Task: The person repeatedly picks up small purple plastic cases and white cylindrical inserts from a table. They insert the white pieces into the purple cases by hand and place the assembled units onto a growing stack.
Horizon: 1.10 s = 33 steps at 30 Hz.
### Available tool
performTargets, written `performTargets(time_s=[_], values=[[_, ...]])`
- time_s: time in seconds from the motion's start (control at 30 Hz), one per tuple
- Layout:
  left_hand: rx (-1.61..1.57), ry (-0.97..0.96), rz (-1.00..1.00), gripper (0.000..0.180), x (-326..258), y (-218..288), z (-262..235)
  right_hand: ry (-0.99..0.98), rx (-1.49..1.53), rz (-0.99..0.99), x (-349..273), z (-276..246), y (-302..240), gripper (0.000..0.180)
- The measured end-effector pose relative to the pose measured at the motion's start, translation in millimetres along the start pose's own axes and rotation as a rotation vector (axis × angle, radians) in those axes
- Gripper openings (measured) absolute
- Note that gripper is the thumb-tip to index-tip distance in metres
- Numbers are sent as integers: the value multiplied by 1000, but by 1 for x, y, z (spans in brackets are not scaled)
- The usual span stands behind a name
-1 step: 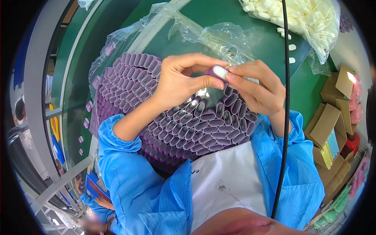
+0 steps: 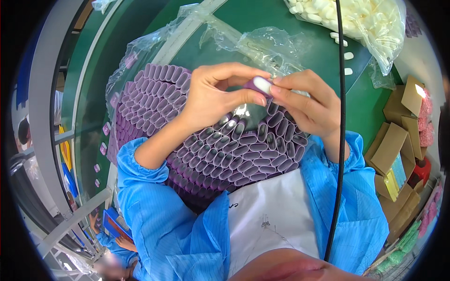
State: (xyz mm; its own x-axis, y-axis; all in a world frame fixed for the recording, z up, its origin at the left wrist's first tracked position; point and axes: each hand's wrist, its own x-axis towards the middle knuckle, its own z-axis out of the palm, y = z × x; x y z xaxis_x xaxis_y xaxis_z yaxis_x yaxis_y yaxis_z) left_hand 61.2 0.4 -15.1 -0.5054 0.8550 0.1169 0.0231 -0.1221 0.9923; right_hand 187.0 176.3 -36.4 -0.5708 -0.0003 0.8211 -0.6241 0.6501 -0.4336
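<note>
My left hand (image 2: 218, 91) holds a small purple oval shell (image 2: 251, 84) between its thumb and fingers. A smooth white oval piece (image 2: 262, 85) shows in the mouth of that shell. From the other side, my right hand (image 2: 307, 100) pinches at the end of the white piece with thumb and fingertips. How deep the white piece sits inside cannot be seen. Below both hands, many open purple oval shells (image 2: 220, 159) stand packed side by side, their hollow ends facing up.
A clear plastic bag of white oval pieces (image 2: 356, 23) lies at the far right, with several loose white pieces (image 2: 348, 56) beside it. Crumpled clear film (image 2: 272, 44) is on the green table (image 2: 323, 61). A black cable (image 2: 342, 117) hangs across the right side. Cardboard boxes (image 2: 391, 145) stand at right.
</note>
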Motion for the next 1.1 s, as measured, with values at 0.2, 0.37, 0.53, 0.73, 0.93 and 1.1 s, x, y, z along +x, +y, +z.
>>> performTargets(time_s=[0.2,0.37,0.53,0.73,0.93,1.1], values=[[811,345,170,29,67,20,-119,187,-458,505,-5,-54,35,20],[1274,380,-157,33,85,-42,-259,-303,-773,668,-31,-106,47,23],[2020,649,261,33,77,-35,-205,-346,-687,779,-49,-103,47,21],[1011,-109,-133,42,31,17,8,-271,-517,711,-38,-58,45,17],[796,-361,-424,41,30,-7,19,-160,-597,618,-24,-46,42,12],[320,-17,-360,30,9,6,-3,99,-29,588,-7,-27,4,17]])
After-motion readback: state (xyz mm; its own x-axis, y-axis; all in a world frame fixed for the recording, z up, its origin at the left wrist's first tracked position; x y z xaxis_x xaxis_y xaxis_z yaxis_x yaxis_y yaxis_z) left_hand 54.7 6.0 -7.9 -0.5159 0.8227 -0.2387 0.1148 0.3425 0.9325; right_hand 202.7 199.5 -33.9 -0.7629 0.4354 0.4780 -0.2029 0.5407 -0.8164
